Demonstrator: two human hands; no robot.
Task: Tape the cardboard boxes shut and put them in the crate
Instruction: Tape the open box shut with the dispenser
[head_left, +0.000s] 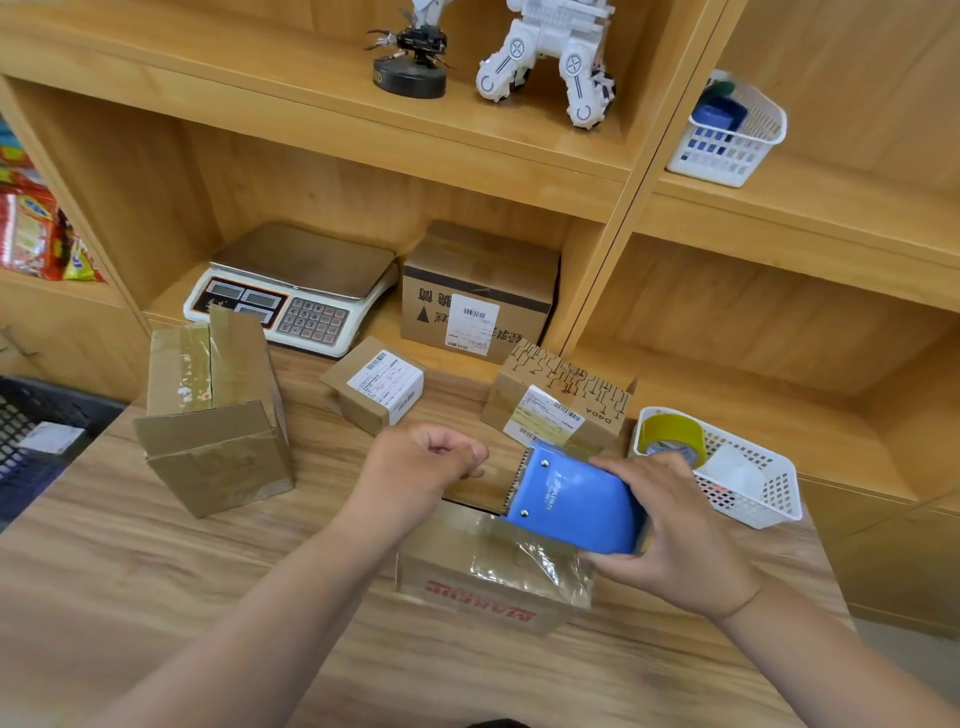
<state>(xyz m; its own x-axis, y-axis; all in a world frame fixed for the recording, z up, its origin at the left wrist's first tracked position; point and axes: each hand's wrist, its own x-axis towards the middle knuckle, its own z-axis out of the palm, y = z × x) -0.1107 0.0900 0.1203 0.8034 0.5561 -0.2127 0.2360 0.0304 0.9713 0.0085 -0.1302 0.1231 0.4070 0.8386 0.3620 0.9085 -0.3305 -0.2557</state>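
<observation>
- The crate (31, 431), at nine o'clock, is cut by the left edge.
- The white robot model (550, 57), at twelve o'clock, loses its top to the upper edge.
- The tape dispenser (576, 499) and right hand (670, 530) hide part of the red-printed box (467, 582).
- Whether the curled left hand (421, 462) holds anything cannot be told.

One camera is recording, worn on the person's head. It is looking forward and steeply down across the table (156, 597). Both forearms are entering from the bottom edge. The left hand (415, 467) and right hand (670, 530) are sitting near frame centre, near enough that the rivets on the blue tape dispenser (571, 499) are showing. The wide-angle lens is bowing the wooden shelves (467, 156), which are filling the upper half. The frame's left edge is cutting off a dark crate (36, 431).
</observation>
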